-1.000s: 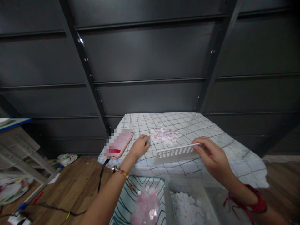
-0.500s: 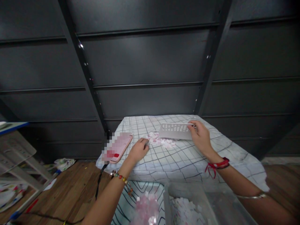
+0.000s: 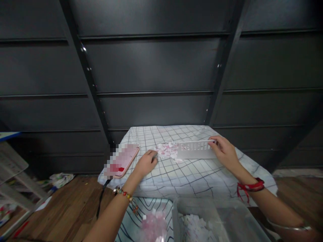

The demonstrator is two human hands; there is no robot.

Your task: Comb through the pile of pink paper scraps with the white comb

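Observation:
My right hand [image 3: 223, 149] pinches the right end of a white slotted plastic piece [image 3: 195, 154], like a small tray or panel, standing on edge on the checked cloth. Against its left end lies a loose pile of small white and pink paper slips [image 3: 166, 150]. My left hand [image 3: 146, 163] rests on the cloth at the pile's left side, fingers curled together. Something small and greyish shows at its fingertips, too unclear to name. Left of that hand lies a pink phone [image 3: 127, 161], partly pixelated, with a dark cable attached.
The cloth-covered table [image 3: 171, 176] stands against a dark panelled wall [image 3: 151, 67]. In front are a clear plastic box [image 3: 176, 215] holding paper slips and a patterned tray [image 3: 126, 222] with a clear bag of pink pieces [image 3: 153, 227]. A white stand [image 3: 12, 164] is at the left.
My right hand has moved right and nearer to me with the slotted piece, showing more of the slips. My left hand stays by the pile. The view has shifted slightly.

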